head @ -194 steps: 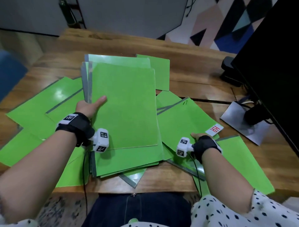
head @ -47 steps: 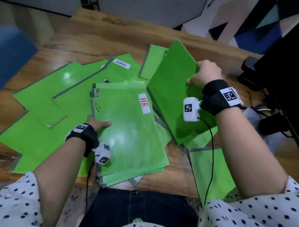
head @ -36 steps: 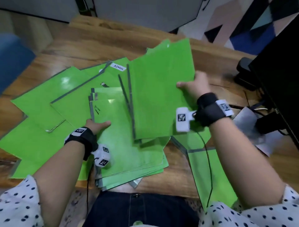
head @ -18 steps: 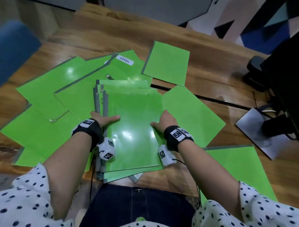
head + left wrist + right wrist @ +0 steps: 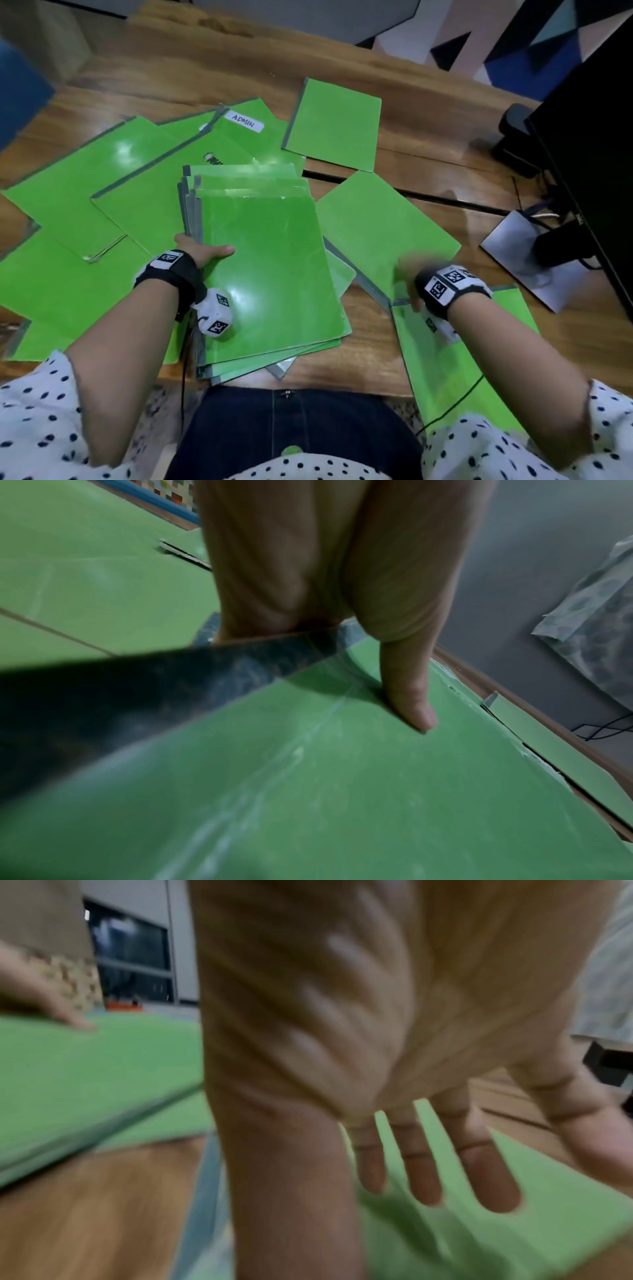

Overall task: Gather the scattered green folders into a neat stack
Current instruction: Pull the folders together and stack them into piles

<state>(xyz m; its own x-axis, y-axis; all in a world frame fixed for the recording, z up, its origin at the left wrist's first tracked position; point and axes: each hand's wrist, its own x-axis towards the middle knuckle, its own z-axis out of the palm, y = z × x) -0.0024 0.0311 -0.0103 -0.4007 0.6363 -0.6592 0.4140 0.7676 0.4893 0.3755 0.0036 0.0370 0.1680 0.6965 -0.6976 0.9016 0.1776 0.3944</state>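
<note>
A stack of green folders (image 5: 270,260) lies at the table's near edge in front of me. My left hand (image 5: 205,250) grips its left spine edge, the thumb (image 5: 409,696) pressed on the top folder (image 5: 342,791) and the fingers hidden below. Blurred by motion, my right hand (image 5: 407,277) hovers with straight, spread fingers (image 5: 424,1175) over a single folder (image 5: 387,229) to the right of the stack, holding nothing. More folders lie loose: one at the back (image 5: 335,126), one labelled ADMIN (image 5: 239,144), several fanned out on the left (image 5: 68,205), one at the near right (image 5: 459,363).
A black monitor (image 5: 589,144) stands at the right on a grey base plate (image 5: 524,263), with cables and a dark object (image 5: 513,137) behind it. The wooden table (image 5: 370,363) ends just before my lap.
My right hand carried a folder from the right, laid it on the stack and has now swung back right, empty, over another folder. The left hand has stayed on the stack's edge.
</note>
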